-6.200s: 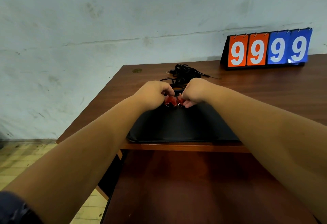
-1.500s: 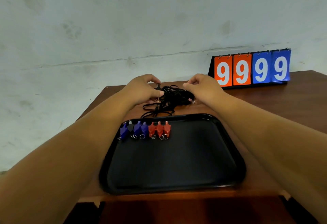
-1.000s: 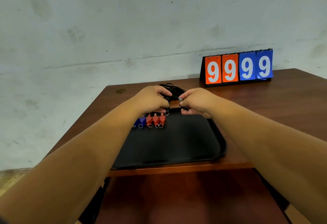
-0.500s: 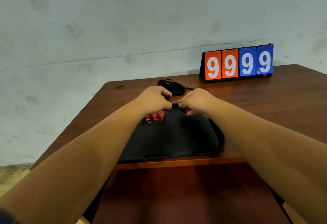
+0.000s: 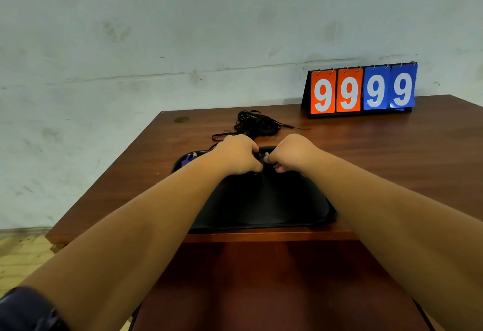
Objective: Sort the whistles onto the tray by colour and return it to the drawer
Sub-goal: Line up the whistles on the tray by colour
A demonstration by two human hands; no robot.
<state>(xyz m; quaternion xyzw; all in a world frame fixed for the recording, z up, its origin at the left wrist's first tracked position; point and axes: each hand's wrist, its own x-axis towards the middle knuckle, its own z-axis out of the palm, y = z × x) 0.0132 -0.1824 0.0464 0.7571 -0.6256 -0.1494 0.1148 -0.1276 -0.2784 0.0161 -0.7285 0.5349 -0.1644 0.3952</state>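
Whistle [image 5: 266, 155] — pinched between left fingers [image 5: 252, 149], right fingers [image 5: 272, 159]

**Brown Wooden Table Carried Three Things**

The table [image 5: 392, 152] had a dark reddish-brown wooden top and stood against a pale, stained wall. A black tray [image 5: 329, 213] lay flat on it, its near rim just beside the table's front edge. Beyond the tray's far rim sat a loose tangle of black cords [image 5: 257, 124], one thin end trailing off to the right. Well apart from these, at the back right by the wall, stood a flip scoreboard [image 5: 362, 91] showing two orange nines and two blue nines. A small round mark [image 5: 181, 119] showed near the far left corner.
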